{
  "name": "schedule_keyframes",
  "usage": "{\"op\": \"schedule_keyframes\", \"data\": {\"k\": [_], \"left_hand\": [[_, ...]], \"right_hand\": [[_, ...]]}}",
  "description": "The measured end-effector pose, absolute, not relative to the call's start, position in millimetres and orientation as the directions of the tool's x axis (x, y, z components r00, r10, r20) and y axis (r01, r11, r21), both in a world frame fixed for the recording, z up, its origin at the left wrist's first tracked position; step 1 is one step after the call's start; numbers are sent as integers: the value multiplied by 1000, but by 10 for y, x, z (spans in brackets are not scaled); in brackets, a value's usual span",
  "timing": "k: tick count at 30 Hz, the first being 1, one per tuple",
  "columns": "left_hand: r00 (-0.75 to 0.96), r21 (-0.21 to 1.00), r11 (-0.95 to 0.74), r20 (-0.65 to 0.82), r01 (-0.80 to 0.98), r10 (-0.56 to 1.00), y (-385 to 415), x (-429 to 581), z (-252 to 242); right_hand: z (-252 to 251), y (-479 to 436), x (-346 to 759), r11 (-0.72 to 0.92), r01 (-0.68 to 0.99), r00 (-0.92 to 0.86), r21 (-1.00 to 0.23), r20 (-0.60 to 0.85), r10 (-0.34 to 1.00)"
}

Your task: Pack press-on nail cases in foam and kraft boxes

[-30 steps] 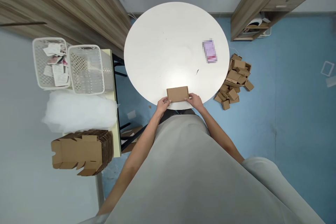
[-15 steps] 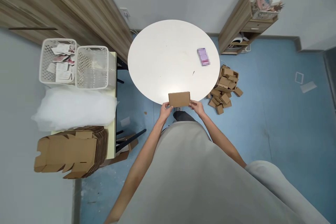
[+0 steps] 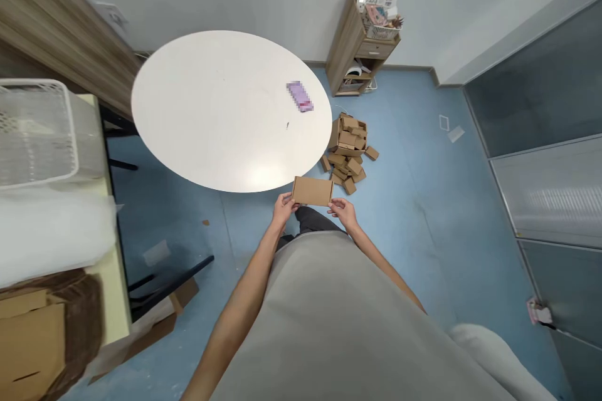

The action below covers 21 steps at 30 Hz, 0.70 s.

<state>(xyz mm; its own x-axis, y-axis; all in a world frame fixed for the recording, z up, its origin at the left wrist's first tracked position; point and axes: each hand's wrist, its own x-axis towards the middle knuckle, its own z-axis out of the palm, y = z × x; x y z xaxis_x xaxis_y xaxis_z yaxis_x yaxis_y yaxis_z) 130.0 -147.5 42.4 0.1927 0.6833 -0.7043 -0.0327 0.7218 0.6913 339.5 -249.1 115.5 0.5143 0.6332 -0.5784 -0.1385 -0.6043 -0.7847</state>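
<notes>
A small closed cardboard box is held flat in front of my body, just off the near edge of the white oval table. My left hand grips its left end, and my right hand pinches its right end near the lower corner. Both sets of fingertips are partly hidden by the box. On the floor to the right of the table, a larger carton is filled with similar small boxes. More small boxes lie heaped in front of it.
A purple pixelated item lies on the table's right side. At left, a side table bears a white basket, white wrapping and stacked flat cardboard. A narrow wooden cabinet stands against the wall.
My view has swung to the right, so the table and side table sit further left. Both hands still hold the box, which is now off the table's edge, nearer the floor pile.
</notes>
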Motion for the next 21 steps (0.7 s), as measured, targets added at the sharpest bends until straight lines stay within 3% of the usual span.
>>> {"op": "schedule_keyframes", "data": {"k": [9, 14, 21], "left_hand": [[327, 603, 798, -758, 18, 565, -1241, 2030, 500], [342, 638, 762, -745, 115, 572, -1016, 2746, 539], [334, 749, 574, -662, 332, 671, -839, 3998, 499]], "right_hand": [[1150, -2661, 3931, -606, -68, 571, -793, -529, 628], [1023, -2384, 4779, -582, -127, 599, -803, -530, 601], [826, -2186, 6044, -596, -239, 656, -766, -580, 483]]}}
